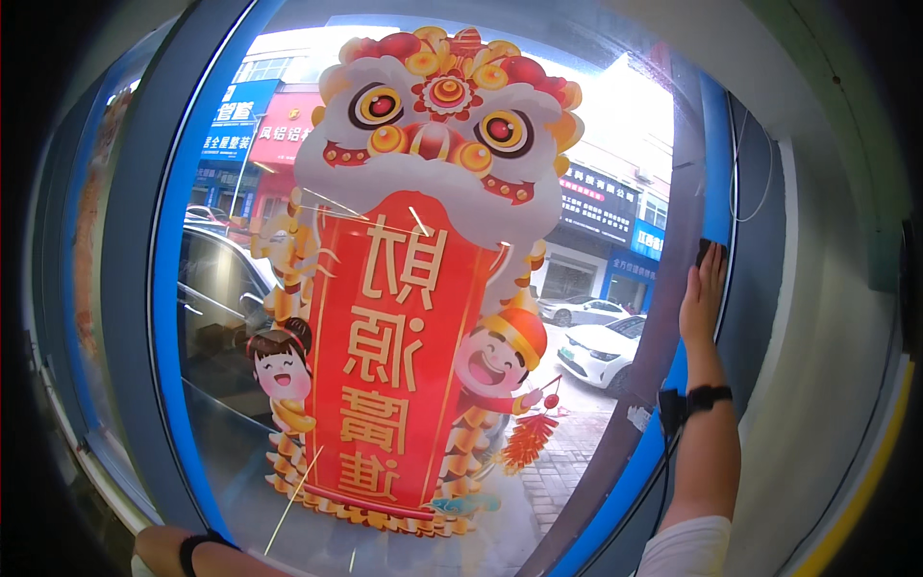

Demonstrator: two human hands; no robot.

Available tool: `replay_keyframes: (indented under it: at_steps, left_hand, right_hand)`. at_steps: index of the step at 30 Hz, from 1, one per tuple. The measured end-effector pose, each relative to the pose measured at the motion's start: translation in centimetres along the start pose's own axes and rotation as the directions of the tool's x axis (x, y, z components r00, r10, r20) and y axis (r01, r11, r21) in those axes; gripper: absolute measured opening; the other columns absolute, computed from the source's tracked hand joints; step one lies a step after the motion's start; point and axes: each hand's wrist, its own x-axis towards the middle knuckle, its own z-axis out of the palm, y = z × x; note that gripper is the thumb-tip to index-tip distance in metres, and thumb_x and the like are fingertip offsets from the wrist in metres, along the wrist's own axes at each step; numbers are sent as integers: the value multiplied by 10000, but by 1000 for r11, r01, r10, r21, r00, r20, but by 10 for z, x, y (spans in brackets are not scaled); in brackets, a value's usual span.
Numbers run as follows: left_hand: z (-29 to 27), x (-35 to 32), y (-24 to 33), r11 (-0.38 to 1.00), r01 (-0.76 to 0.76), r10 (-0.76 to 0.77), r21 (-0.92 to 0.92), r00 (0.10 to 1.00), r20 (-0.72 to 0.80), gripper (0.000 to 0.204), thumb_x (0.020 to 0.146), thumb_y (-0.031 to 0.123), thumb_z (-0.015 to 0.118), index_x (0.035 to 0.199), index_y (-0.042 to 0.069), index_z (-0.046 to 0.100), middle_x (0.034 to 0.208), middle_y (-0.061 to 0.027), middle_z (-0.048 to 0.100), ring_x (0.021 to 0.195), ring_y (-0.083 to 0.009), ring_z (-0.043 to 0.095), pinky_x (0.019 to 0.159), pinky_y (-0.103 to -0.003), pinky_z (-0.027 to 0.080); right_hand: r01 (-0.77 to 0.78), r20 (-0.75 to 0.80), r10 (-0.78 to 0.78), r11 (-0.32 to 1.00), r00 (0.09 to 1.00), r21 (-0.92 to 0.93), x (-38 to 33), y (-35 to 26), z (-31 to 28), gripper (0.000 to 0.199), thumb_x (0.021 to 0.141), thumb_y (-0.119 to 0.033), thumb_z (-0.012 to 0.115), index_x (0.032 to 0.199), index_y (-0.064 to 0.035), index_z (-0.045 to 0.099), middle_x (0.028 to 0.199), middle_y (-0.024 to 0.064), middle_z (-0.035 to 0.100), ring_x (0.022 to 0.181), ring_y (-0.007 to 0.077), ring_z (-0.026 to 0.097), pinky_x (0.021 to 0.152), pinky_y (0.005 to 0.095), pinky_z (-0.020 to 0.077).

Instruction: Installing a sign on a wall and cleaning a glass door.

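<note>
The right hand [703, 288] presses a small dark object [703, 249], probably a scraper, flat against the window's blue frame [716, 163]; grip on it. The left hand is out of view beside the lion sticker [423, 288].

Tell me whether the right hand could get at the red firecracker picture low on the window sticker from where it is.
Probably yes. The right hand lies flat, high on the blue window frame, holding a small dark thing. The firecracker picture sits lower left on the glass, with nothing between them.
</note>
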Motion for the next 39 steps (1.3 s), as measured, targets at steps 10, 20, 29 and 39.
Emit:
replay_keyframes:
  at_steps: [10, 20, 29, 39]
  left_hand:
    - [-19, -92, 11, 791, -99, 202, 603, 974, -104, 849, 954, 447, 655, 1552, -40, 299, 1584, -246, 365, 1414, -342, 469, 1139, -484, 393]
    - [-48, -305, 61, -305, 886, 462, 349, 458, -759, 667, 728, 101, 647, 1384, 46, 536, 1502, -219, 457, 1442, -446, 368, 1185, -589, 250]
    - [-82, -433, 40, -219, 975, 651, -39, 116, -750, 922, 826, 240, 686, 1589, 33, 211, 1610, -268, 231, 1494, -486, 222, 1191, -619, 189]
    - [-137, -523, 14, -72, 993, 873, -96, 16, -487, 774, 981, 367, 607, 1558, -11, 256, 1573, -263, 323, 1443, -444, 346, 1149, -519, 351]
  right_hand:
    - [72, 120, 9, 754, 993, -653, 125, -71, 36, 553, 1053, -269, 399, 1488, 71, 375, 1587, 299, 303, 1470, 488, 267, 1228, 521, 226]
    - [162, -291, -182, 983, 939, -89, 177, -258, 59, 565, 1006, -265, 426, 1417, 123, 429, 1509, 323, 393, 1417, 505, 321, 1211, 521, 236]
    - [399, -343, -314, 891, 885, 216, 187, -592, 68, 291, 916, -180, 571, 1116, -1, 682, 1343, 233, 570, 1319, 444, 483, 1104, 504, 413]
    - [824, -307, -765, 521, 566, 222, 125, -690, 43, 546, 909, -199, 543, 1445, -97, 525, 1520, 104, 487, 1448, 316, 395, 1170, 454, 345]
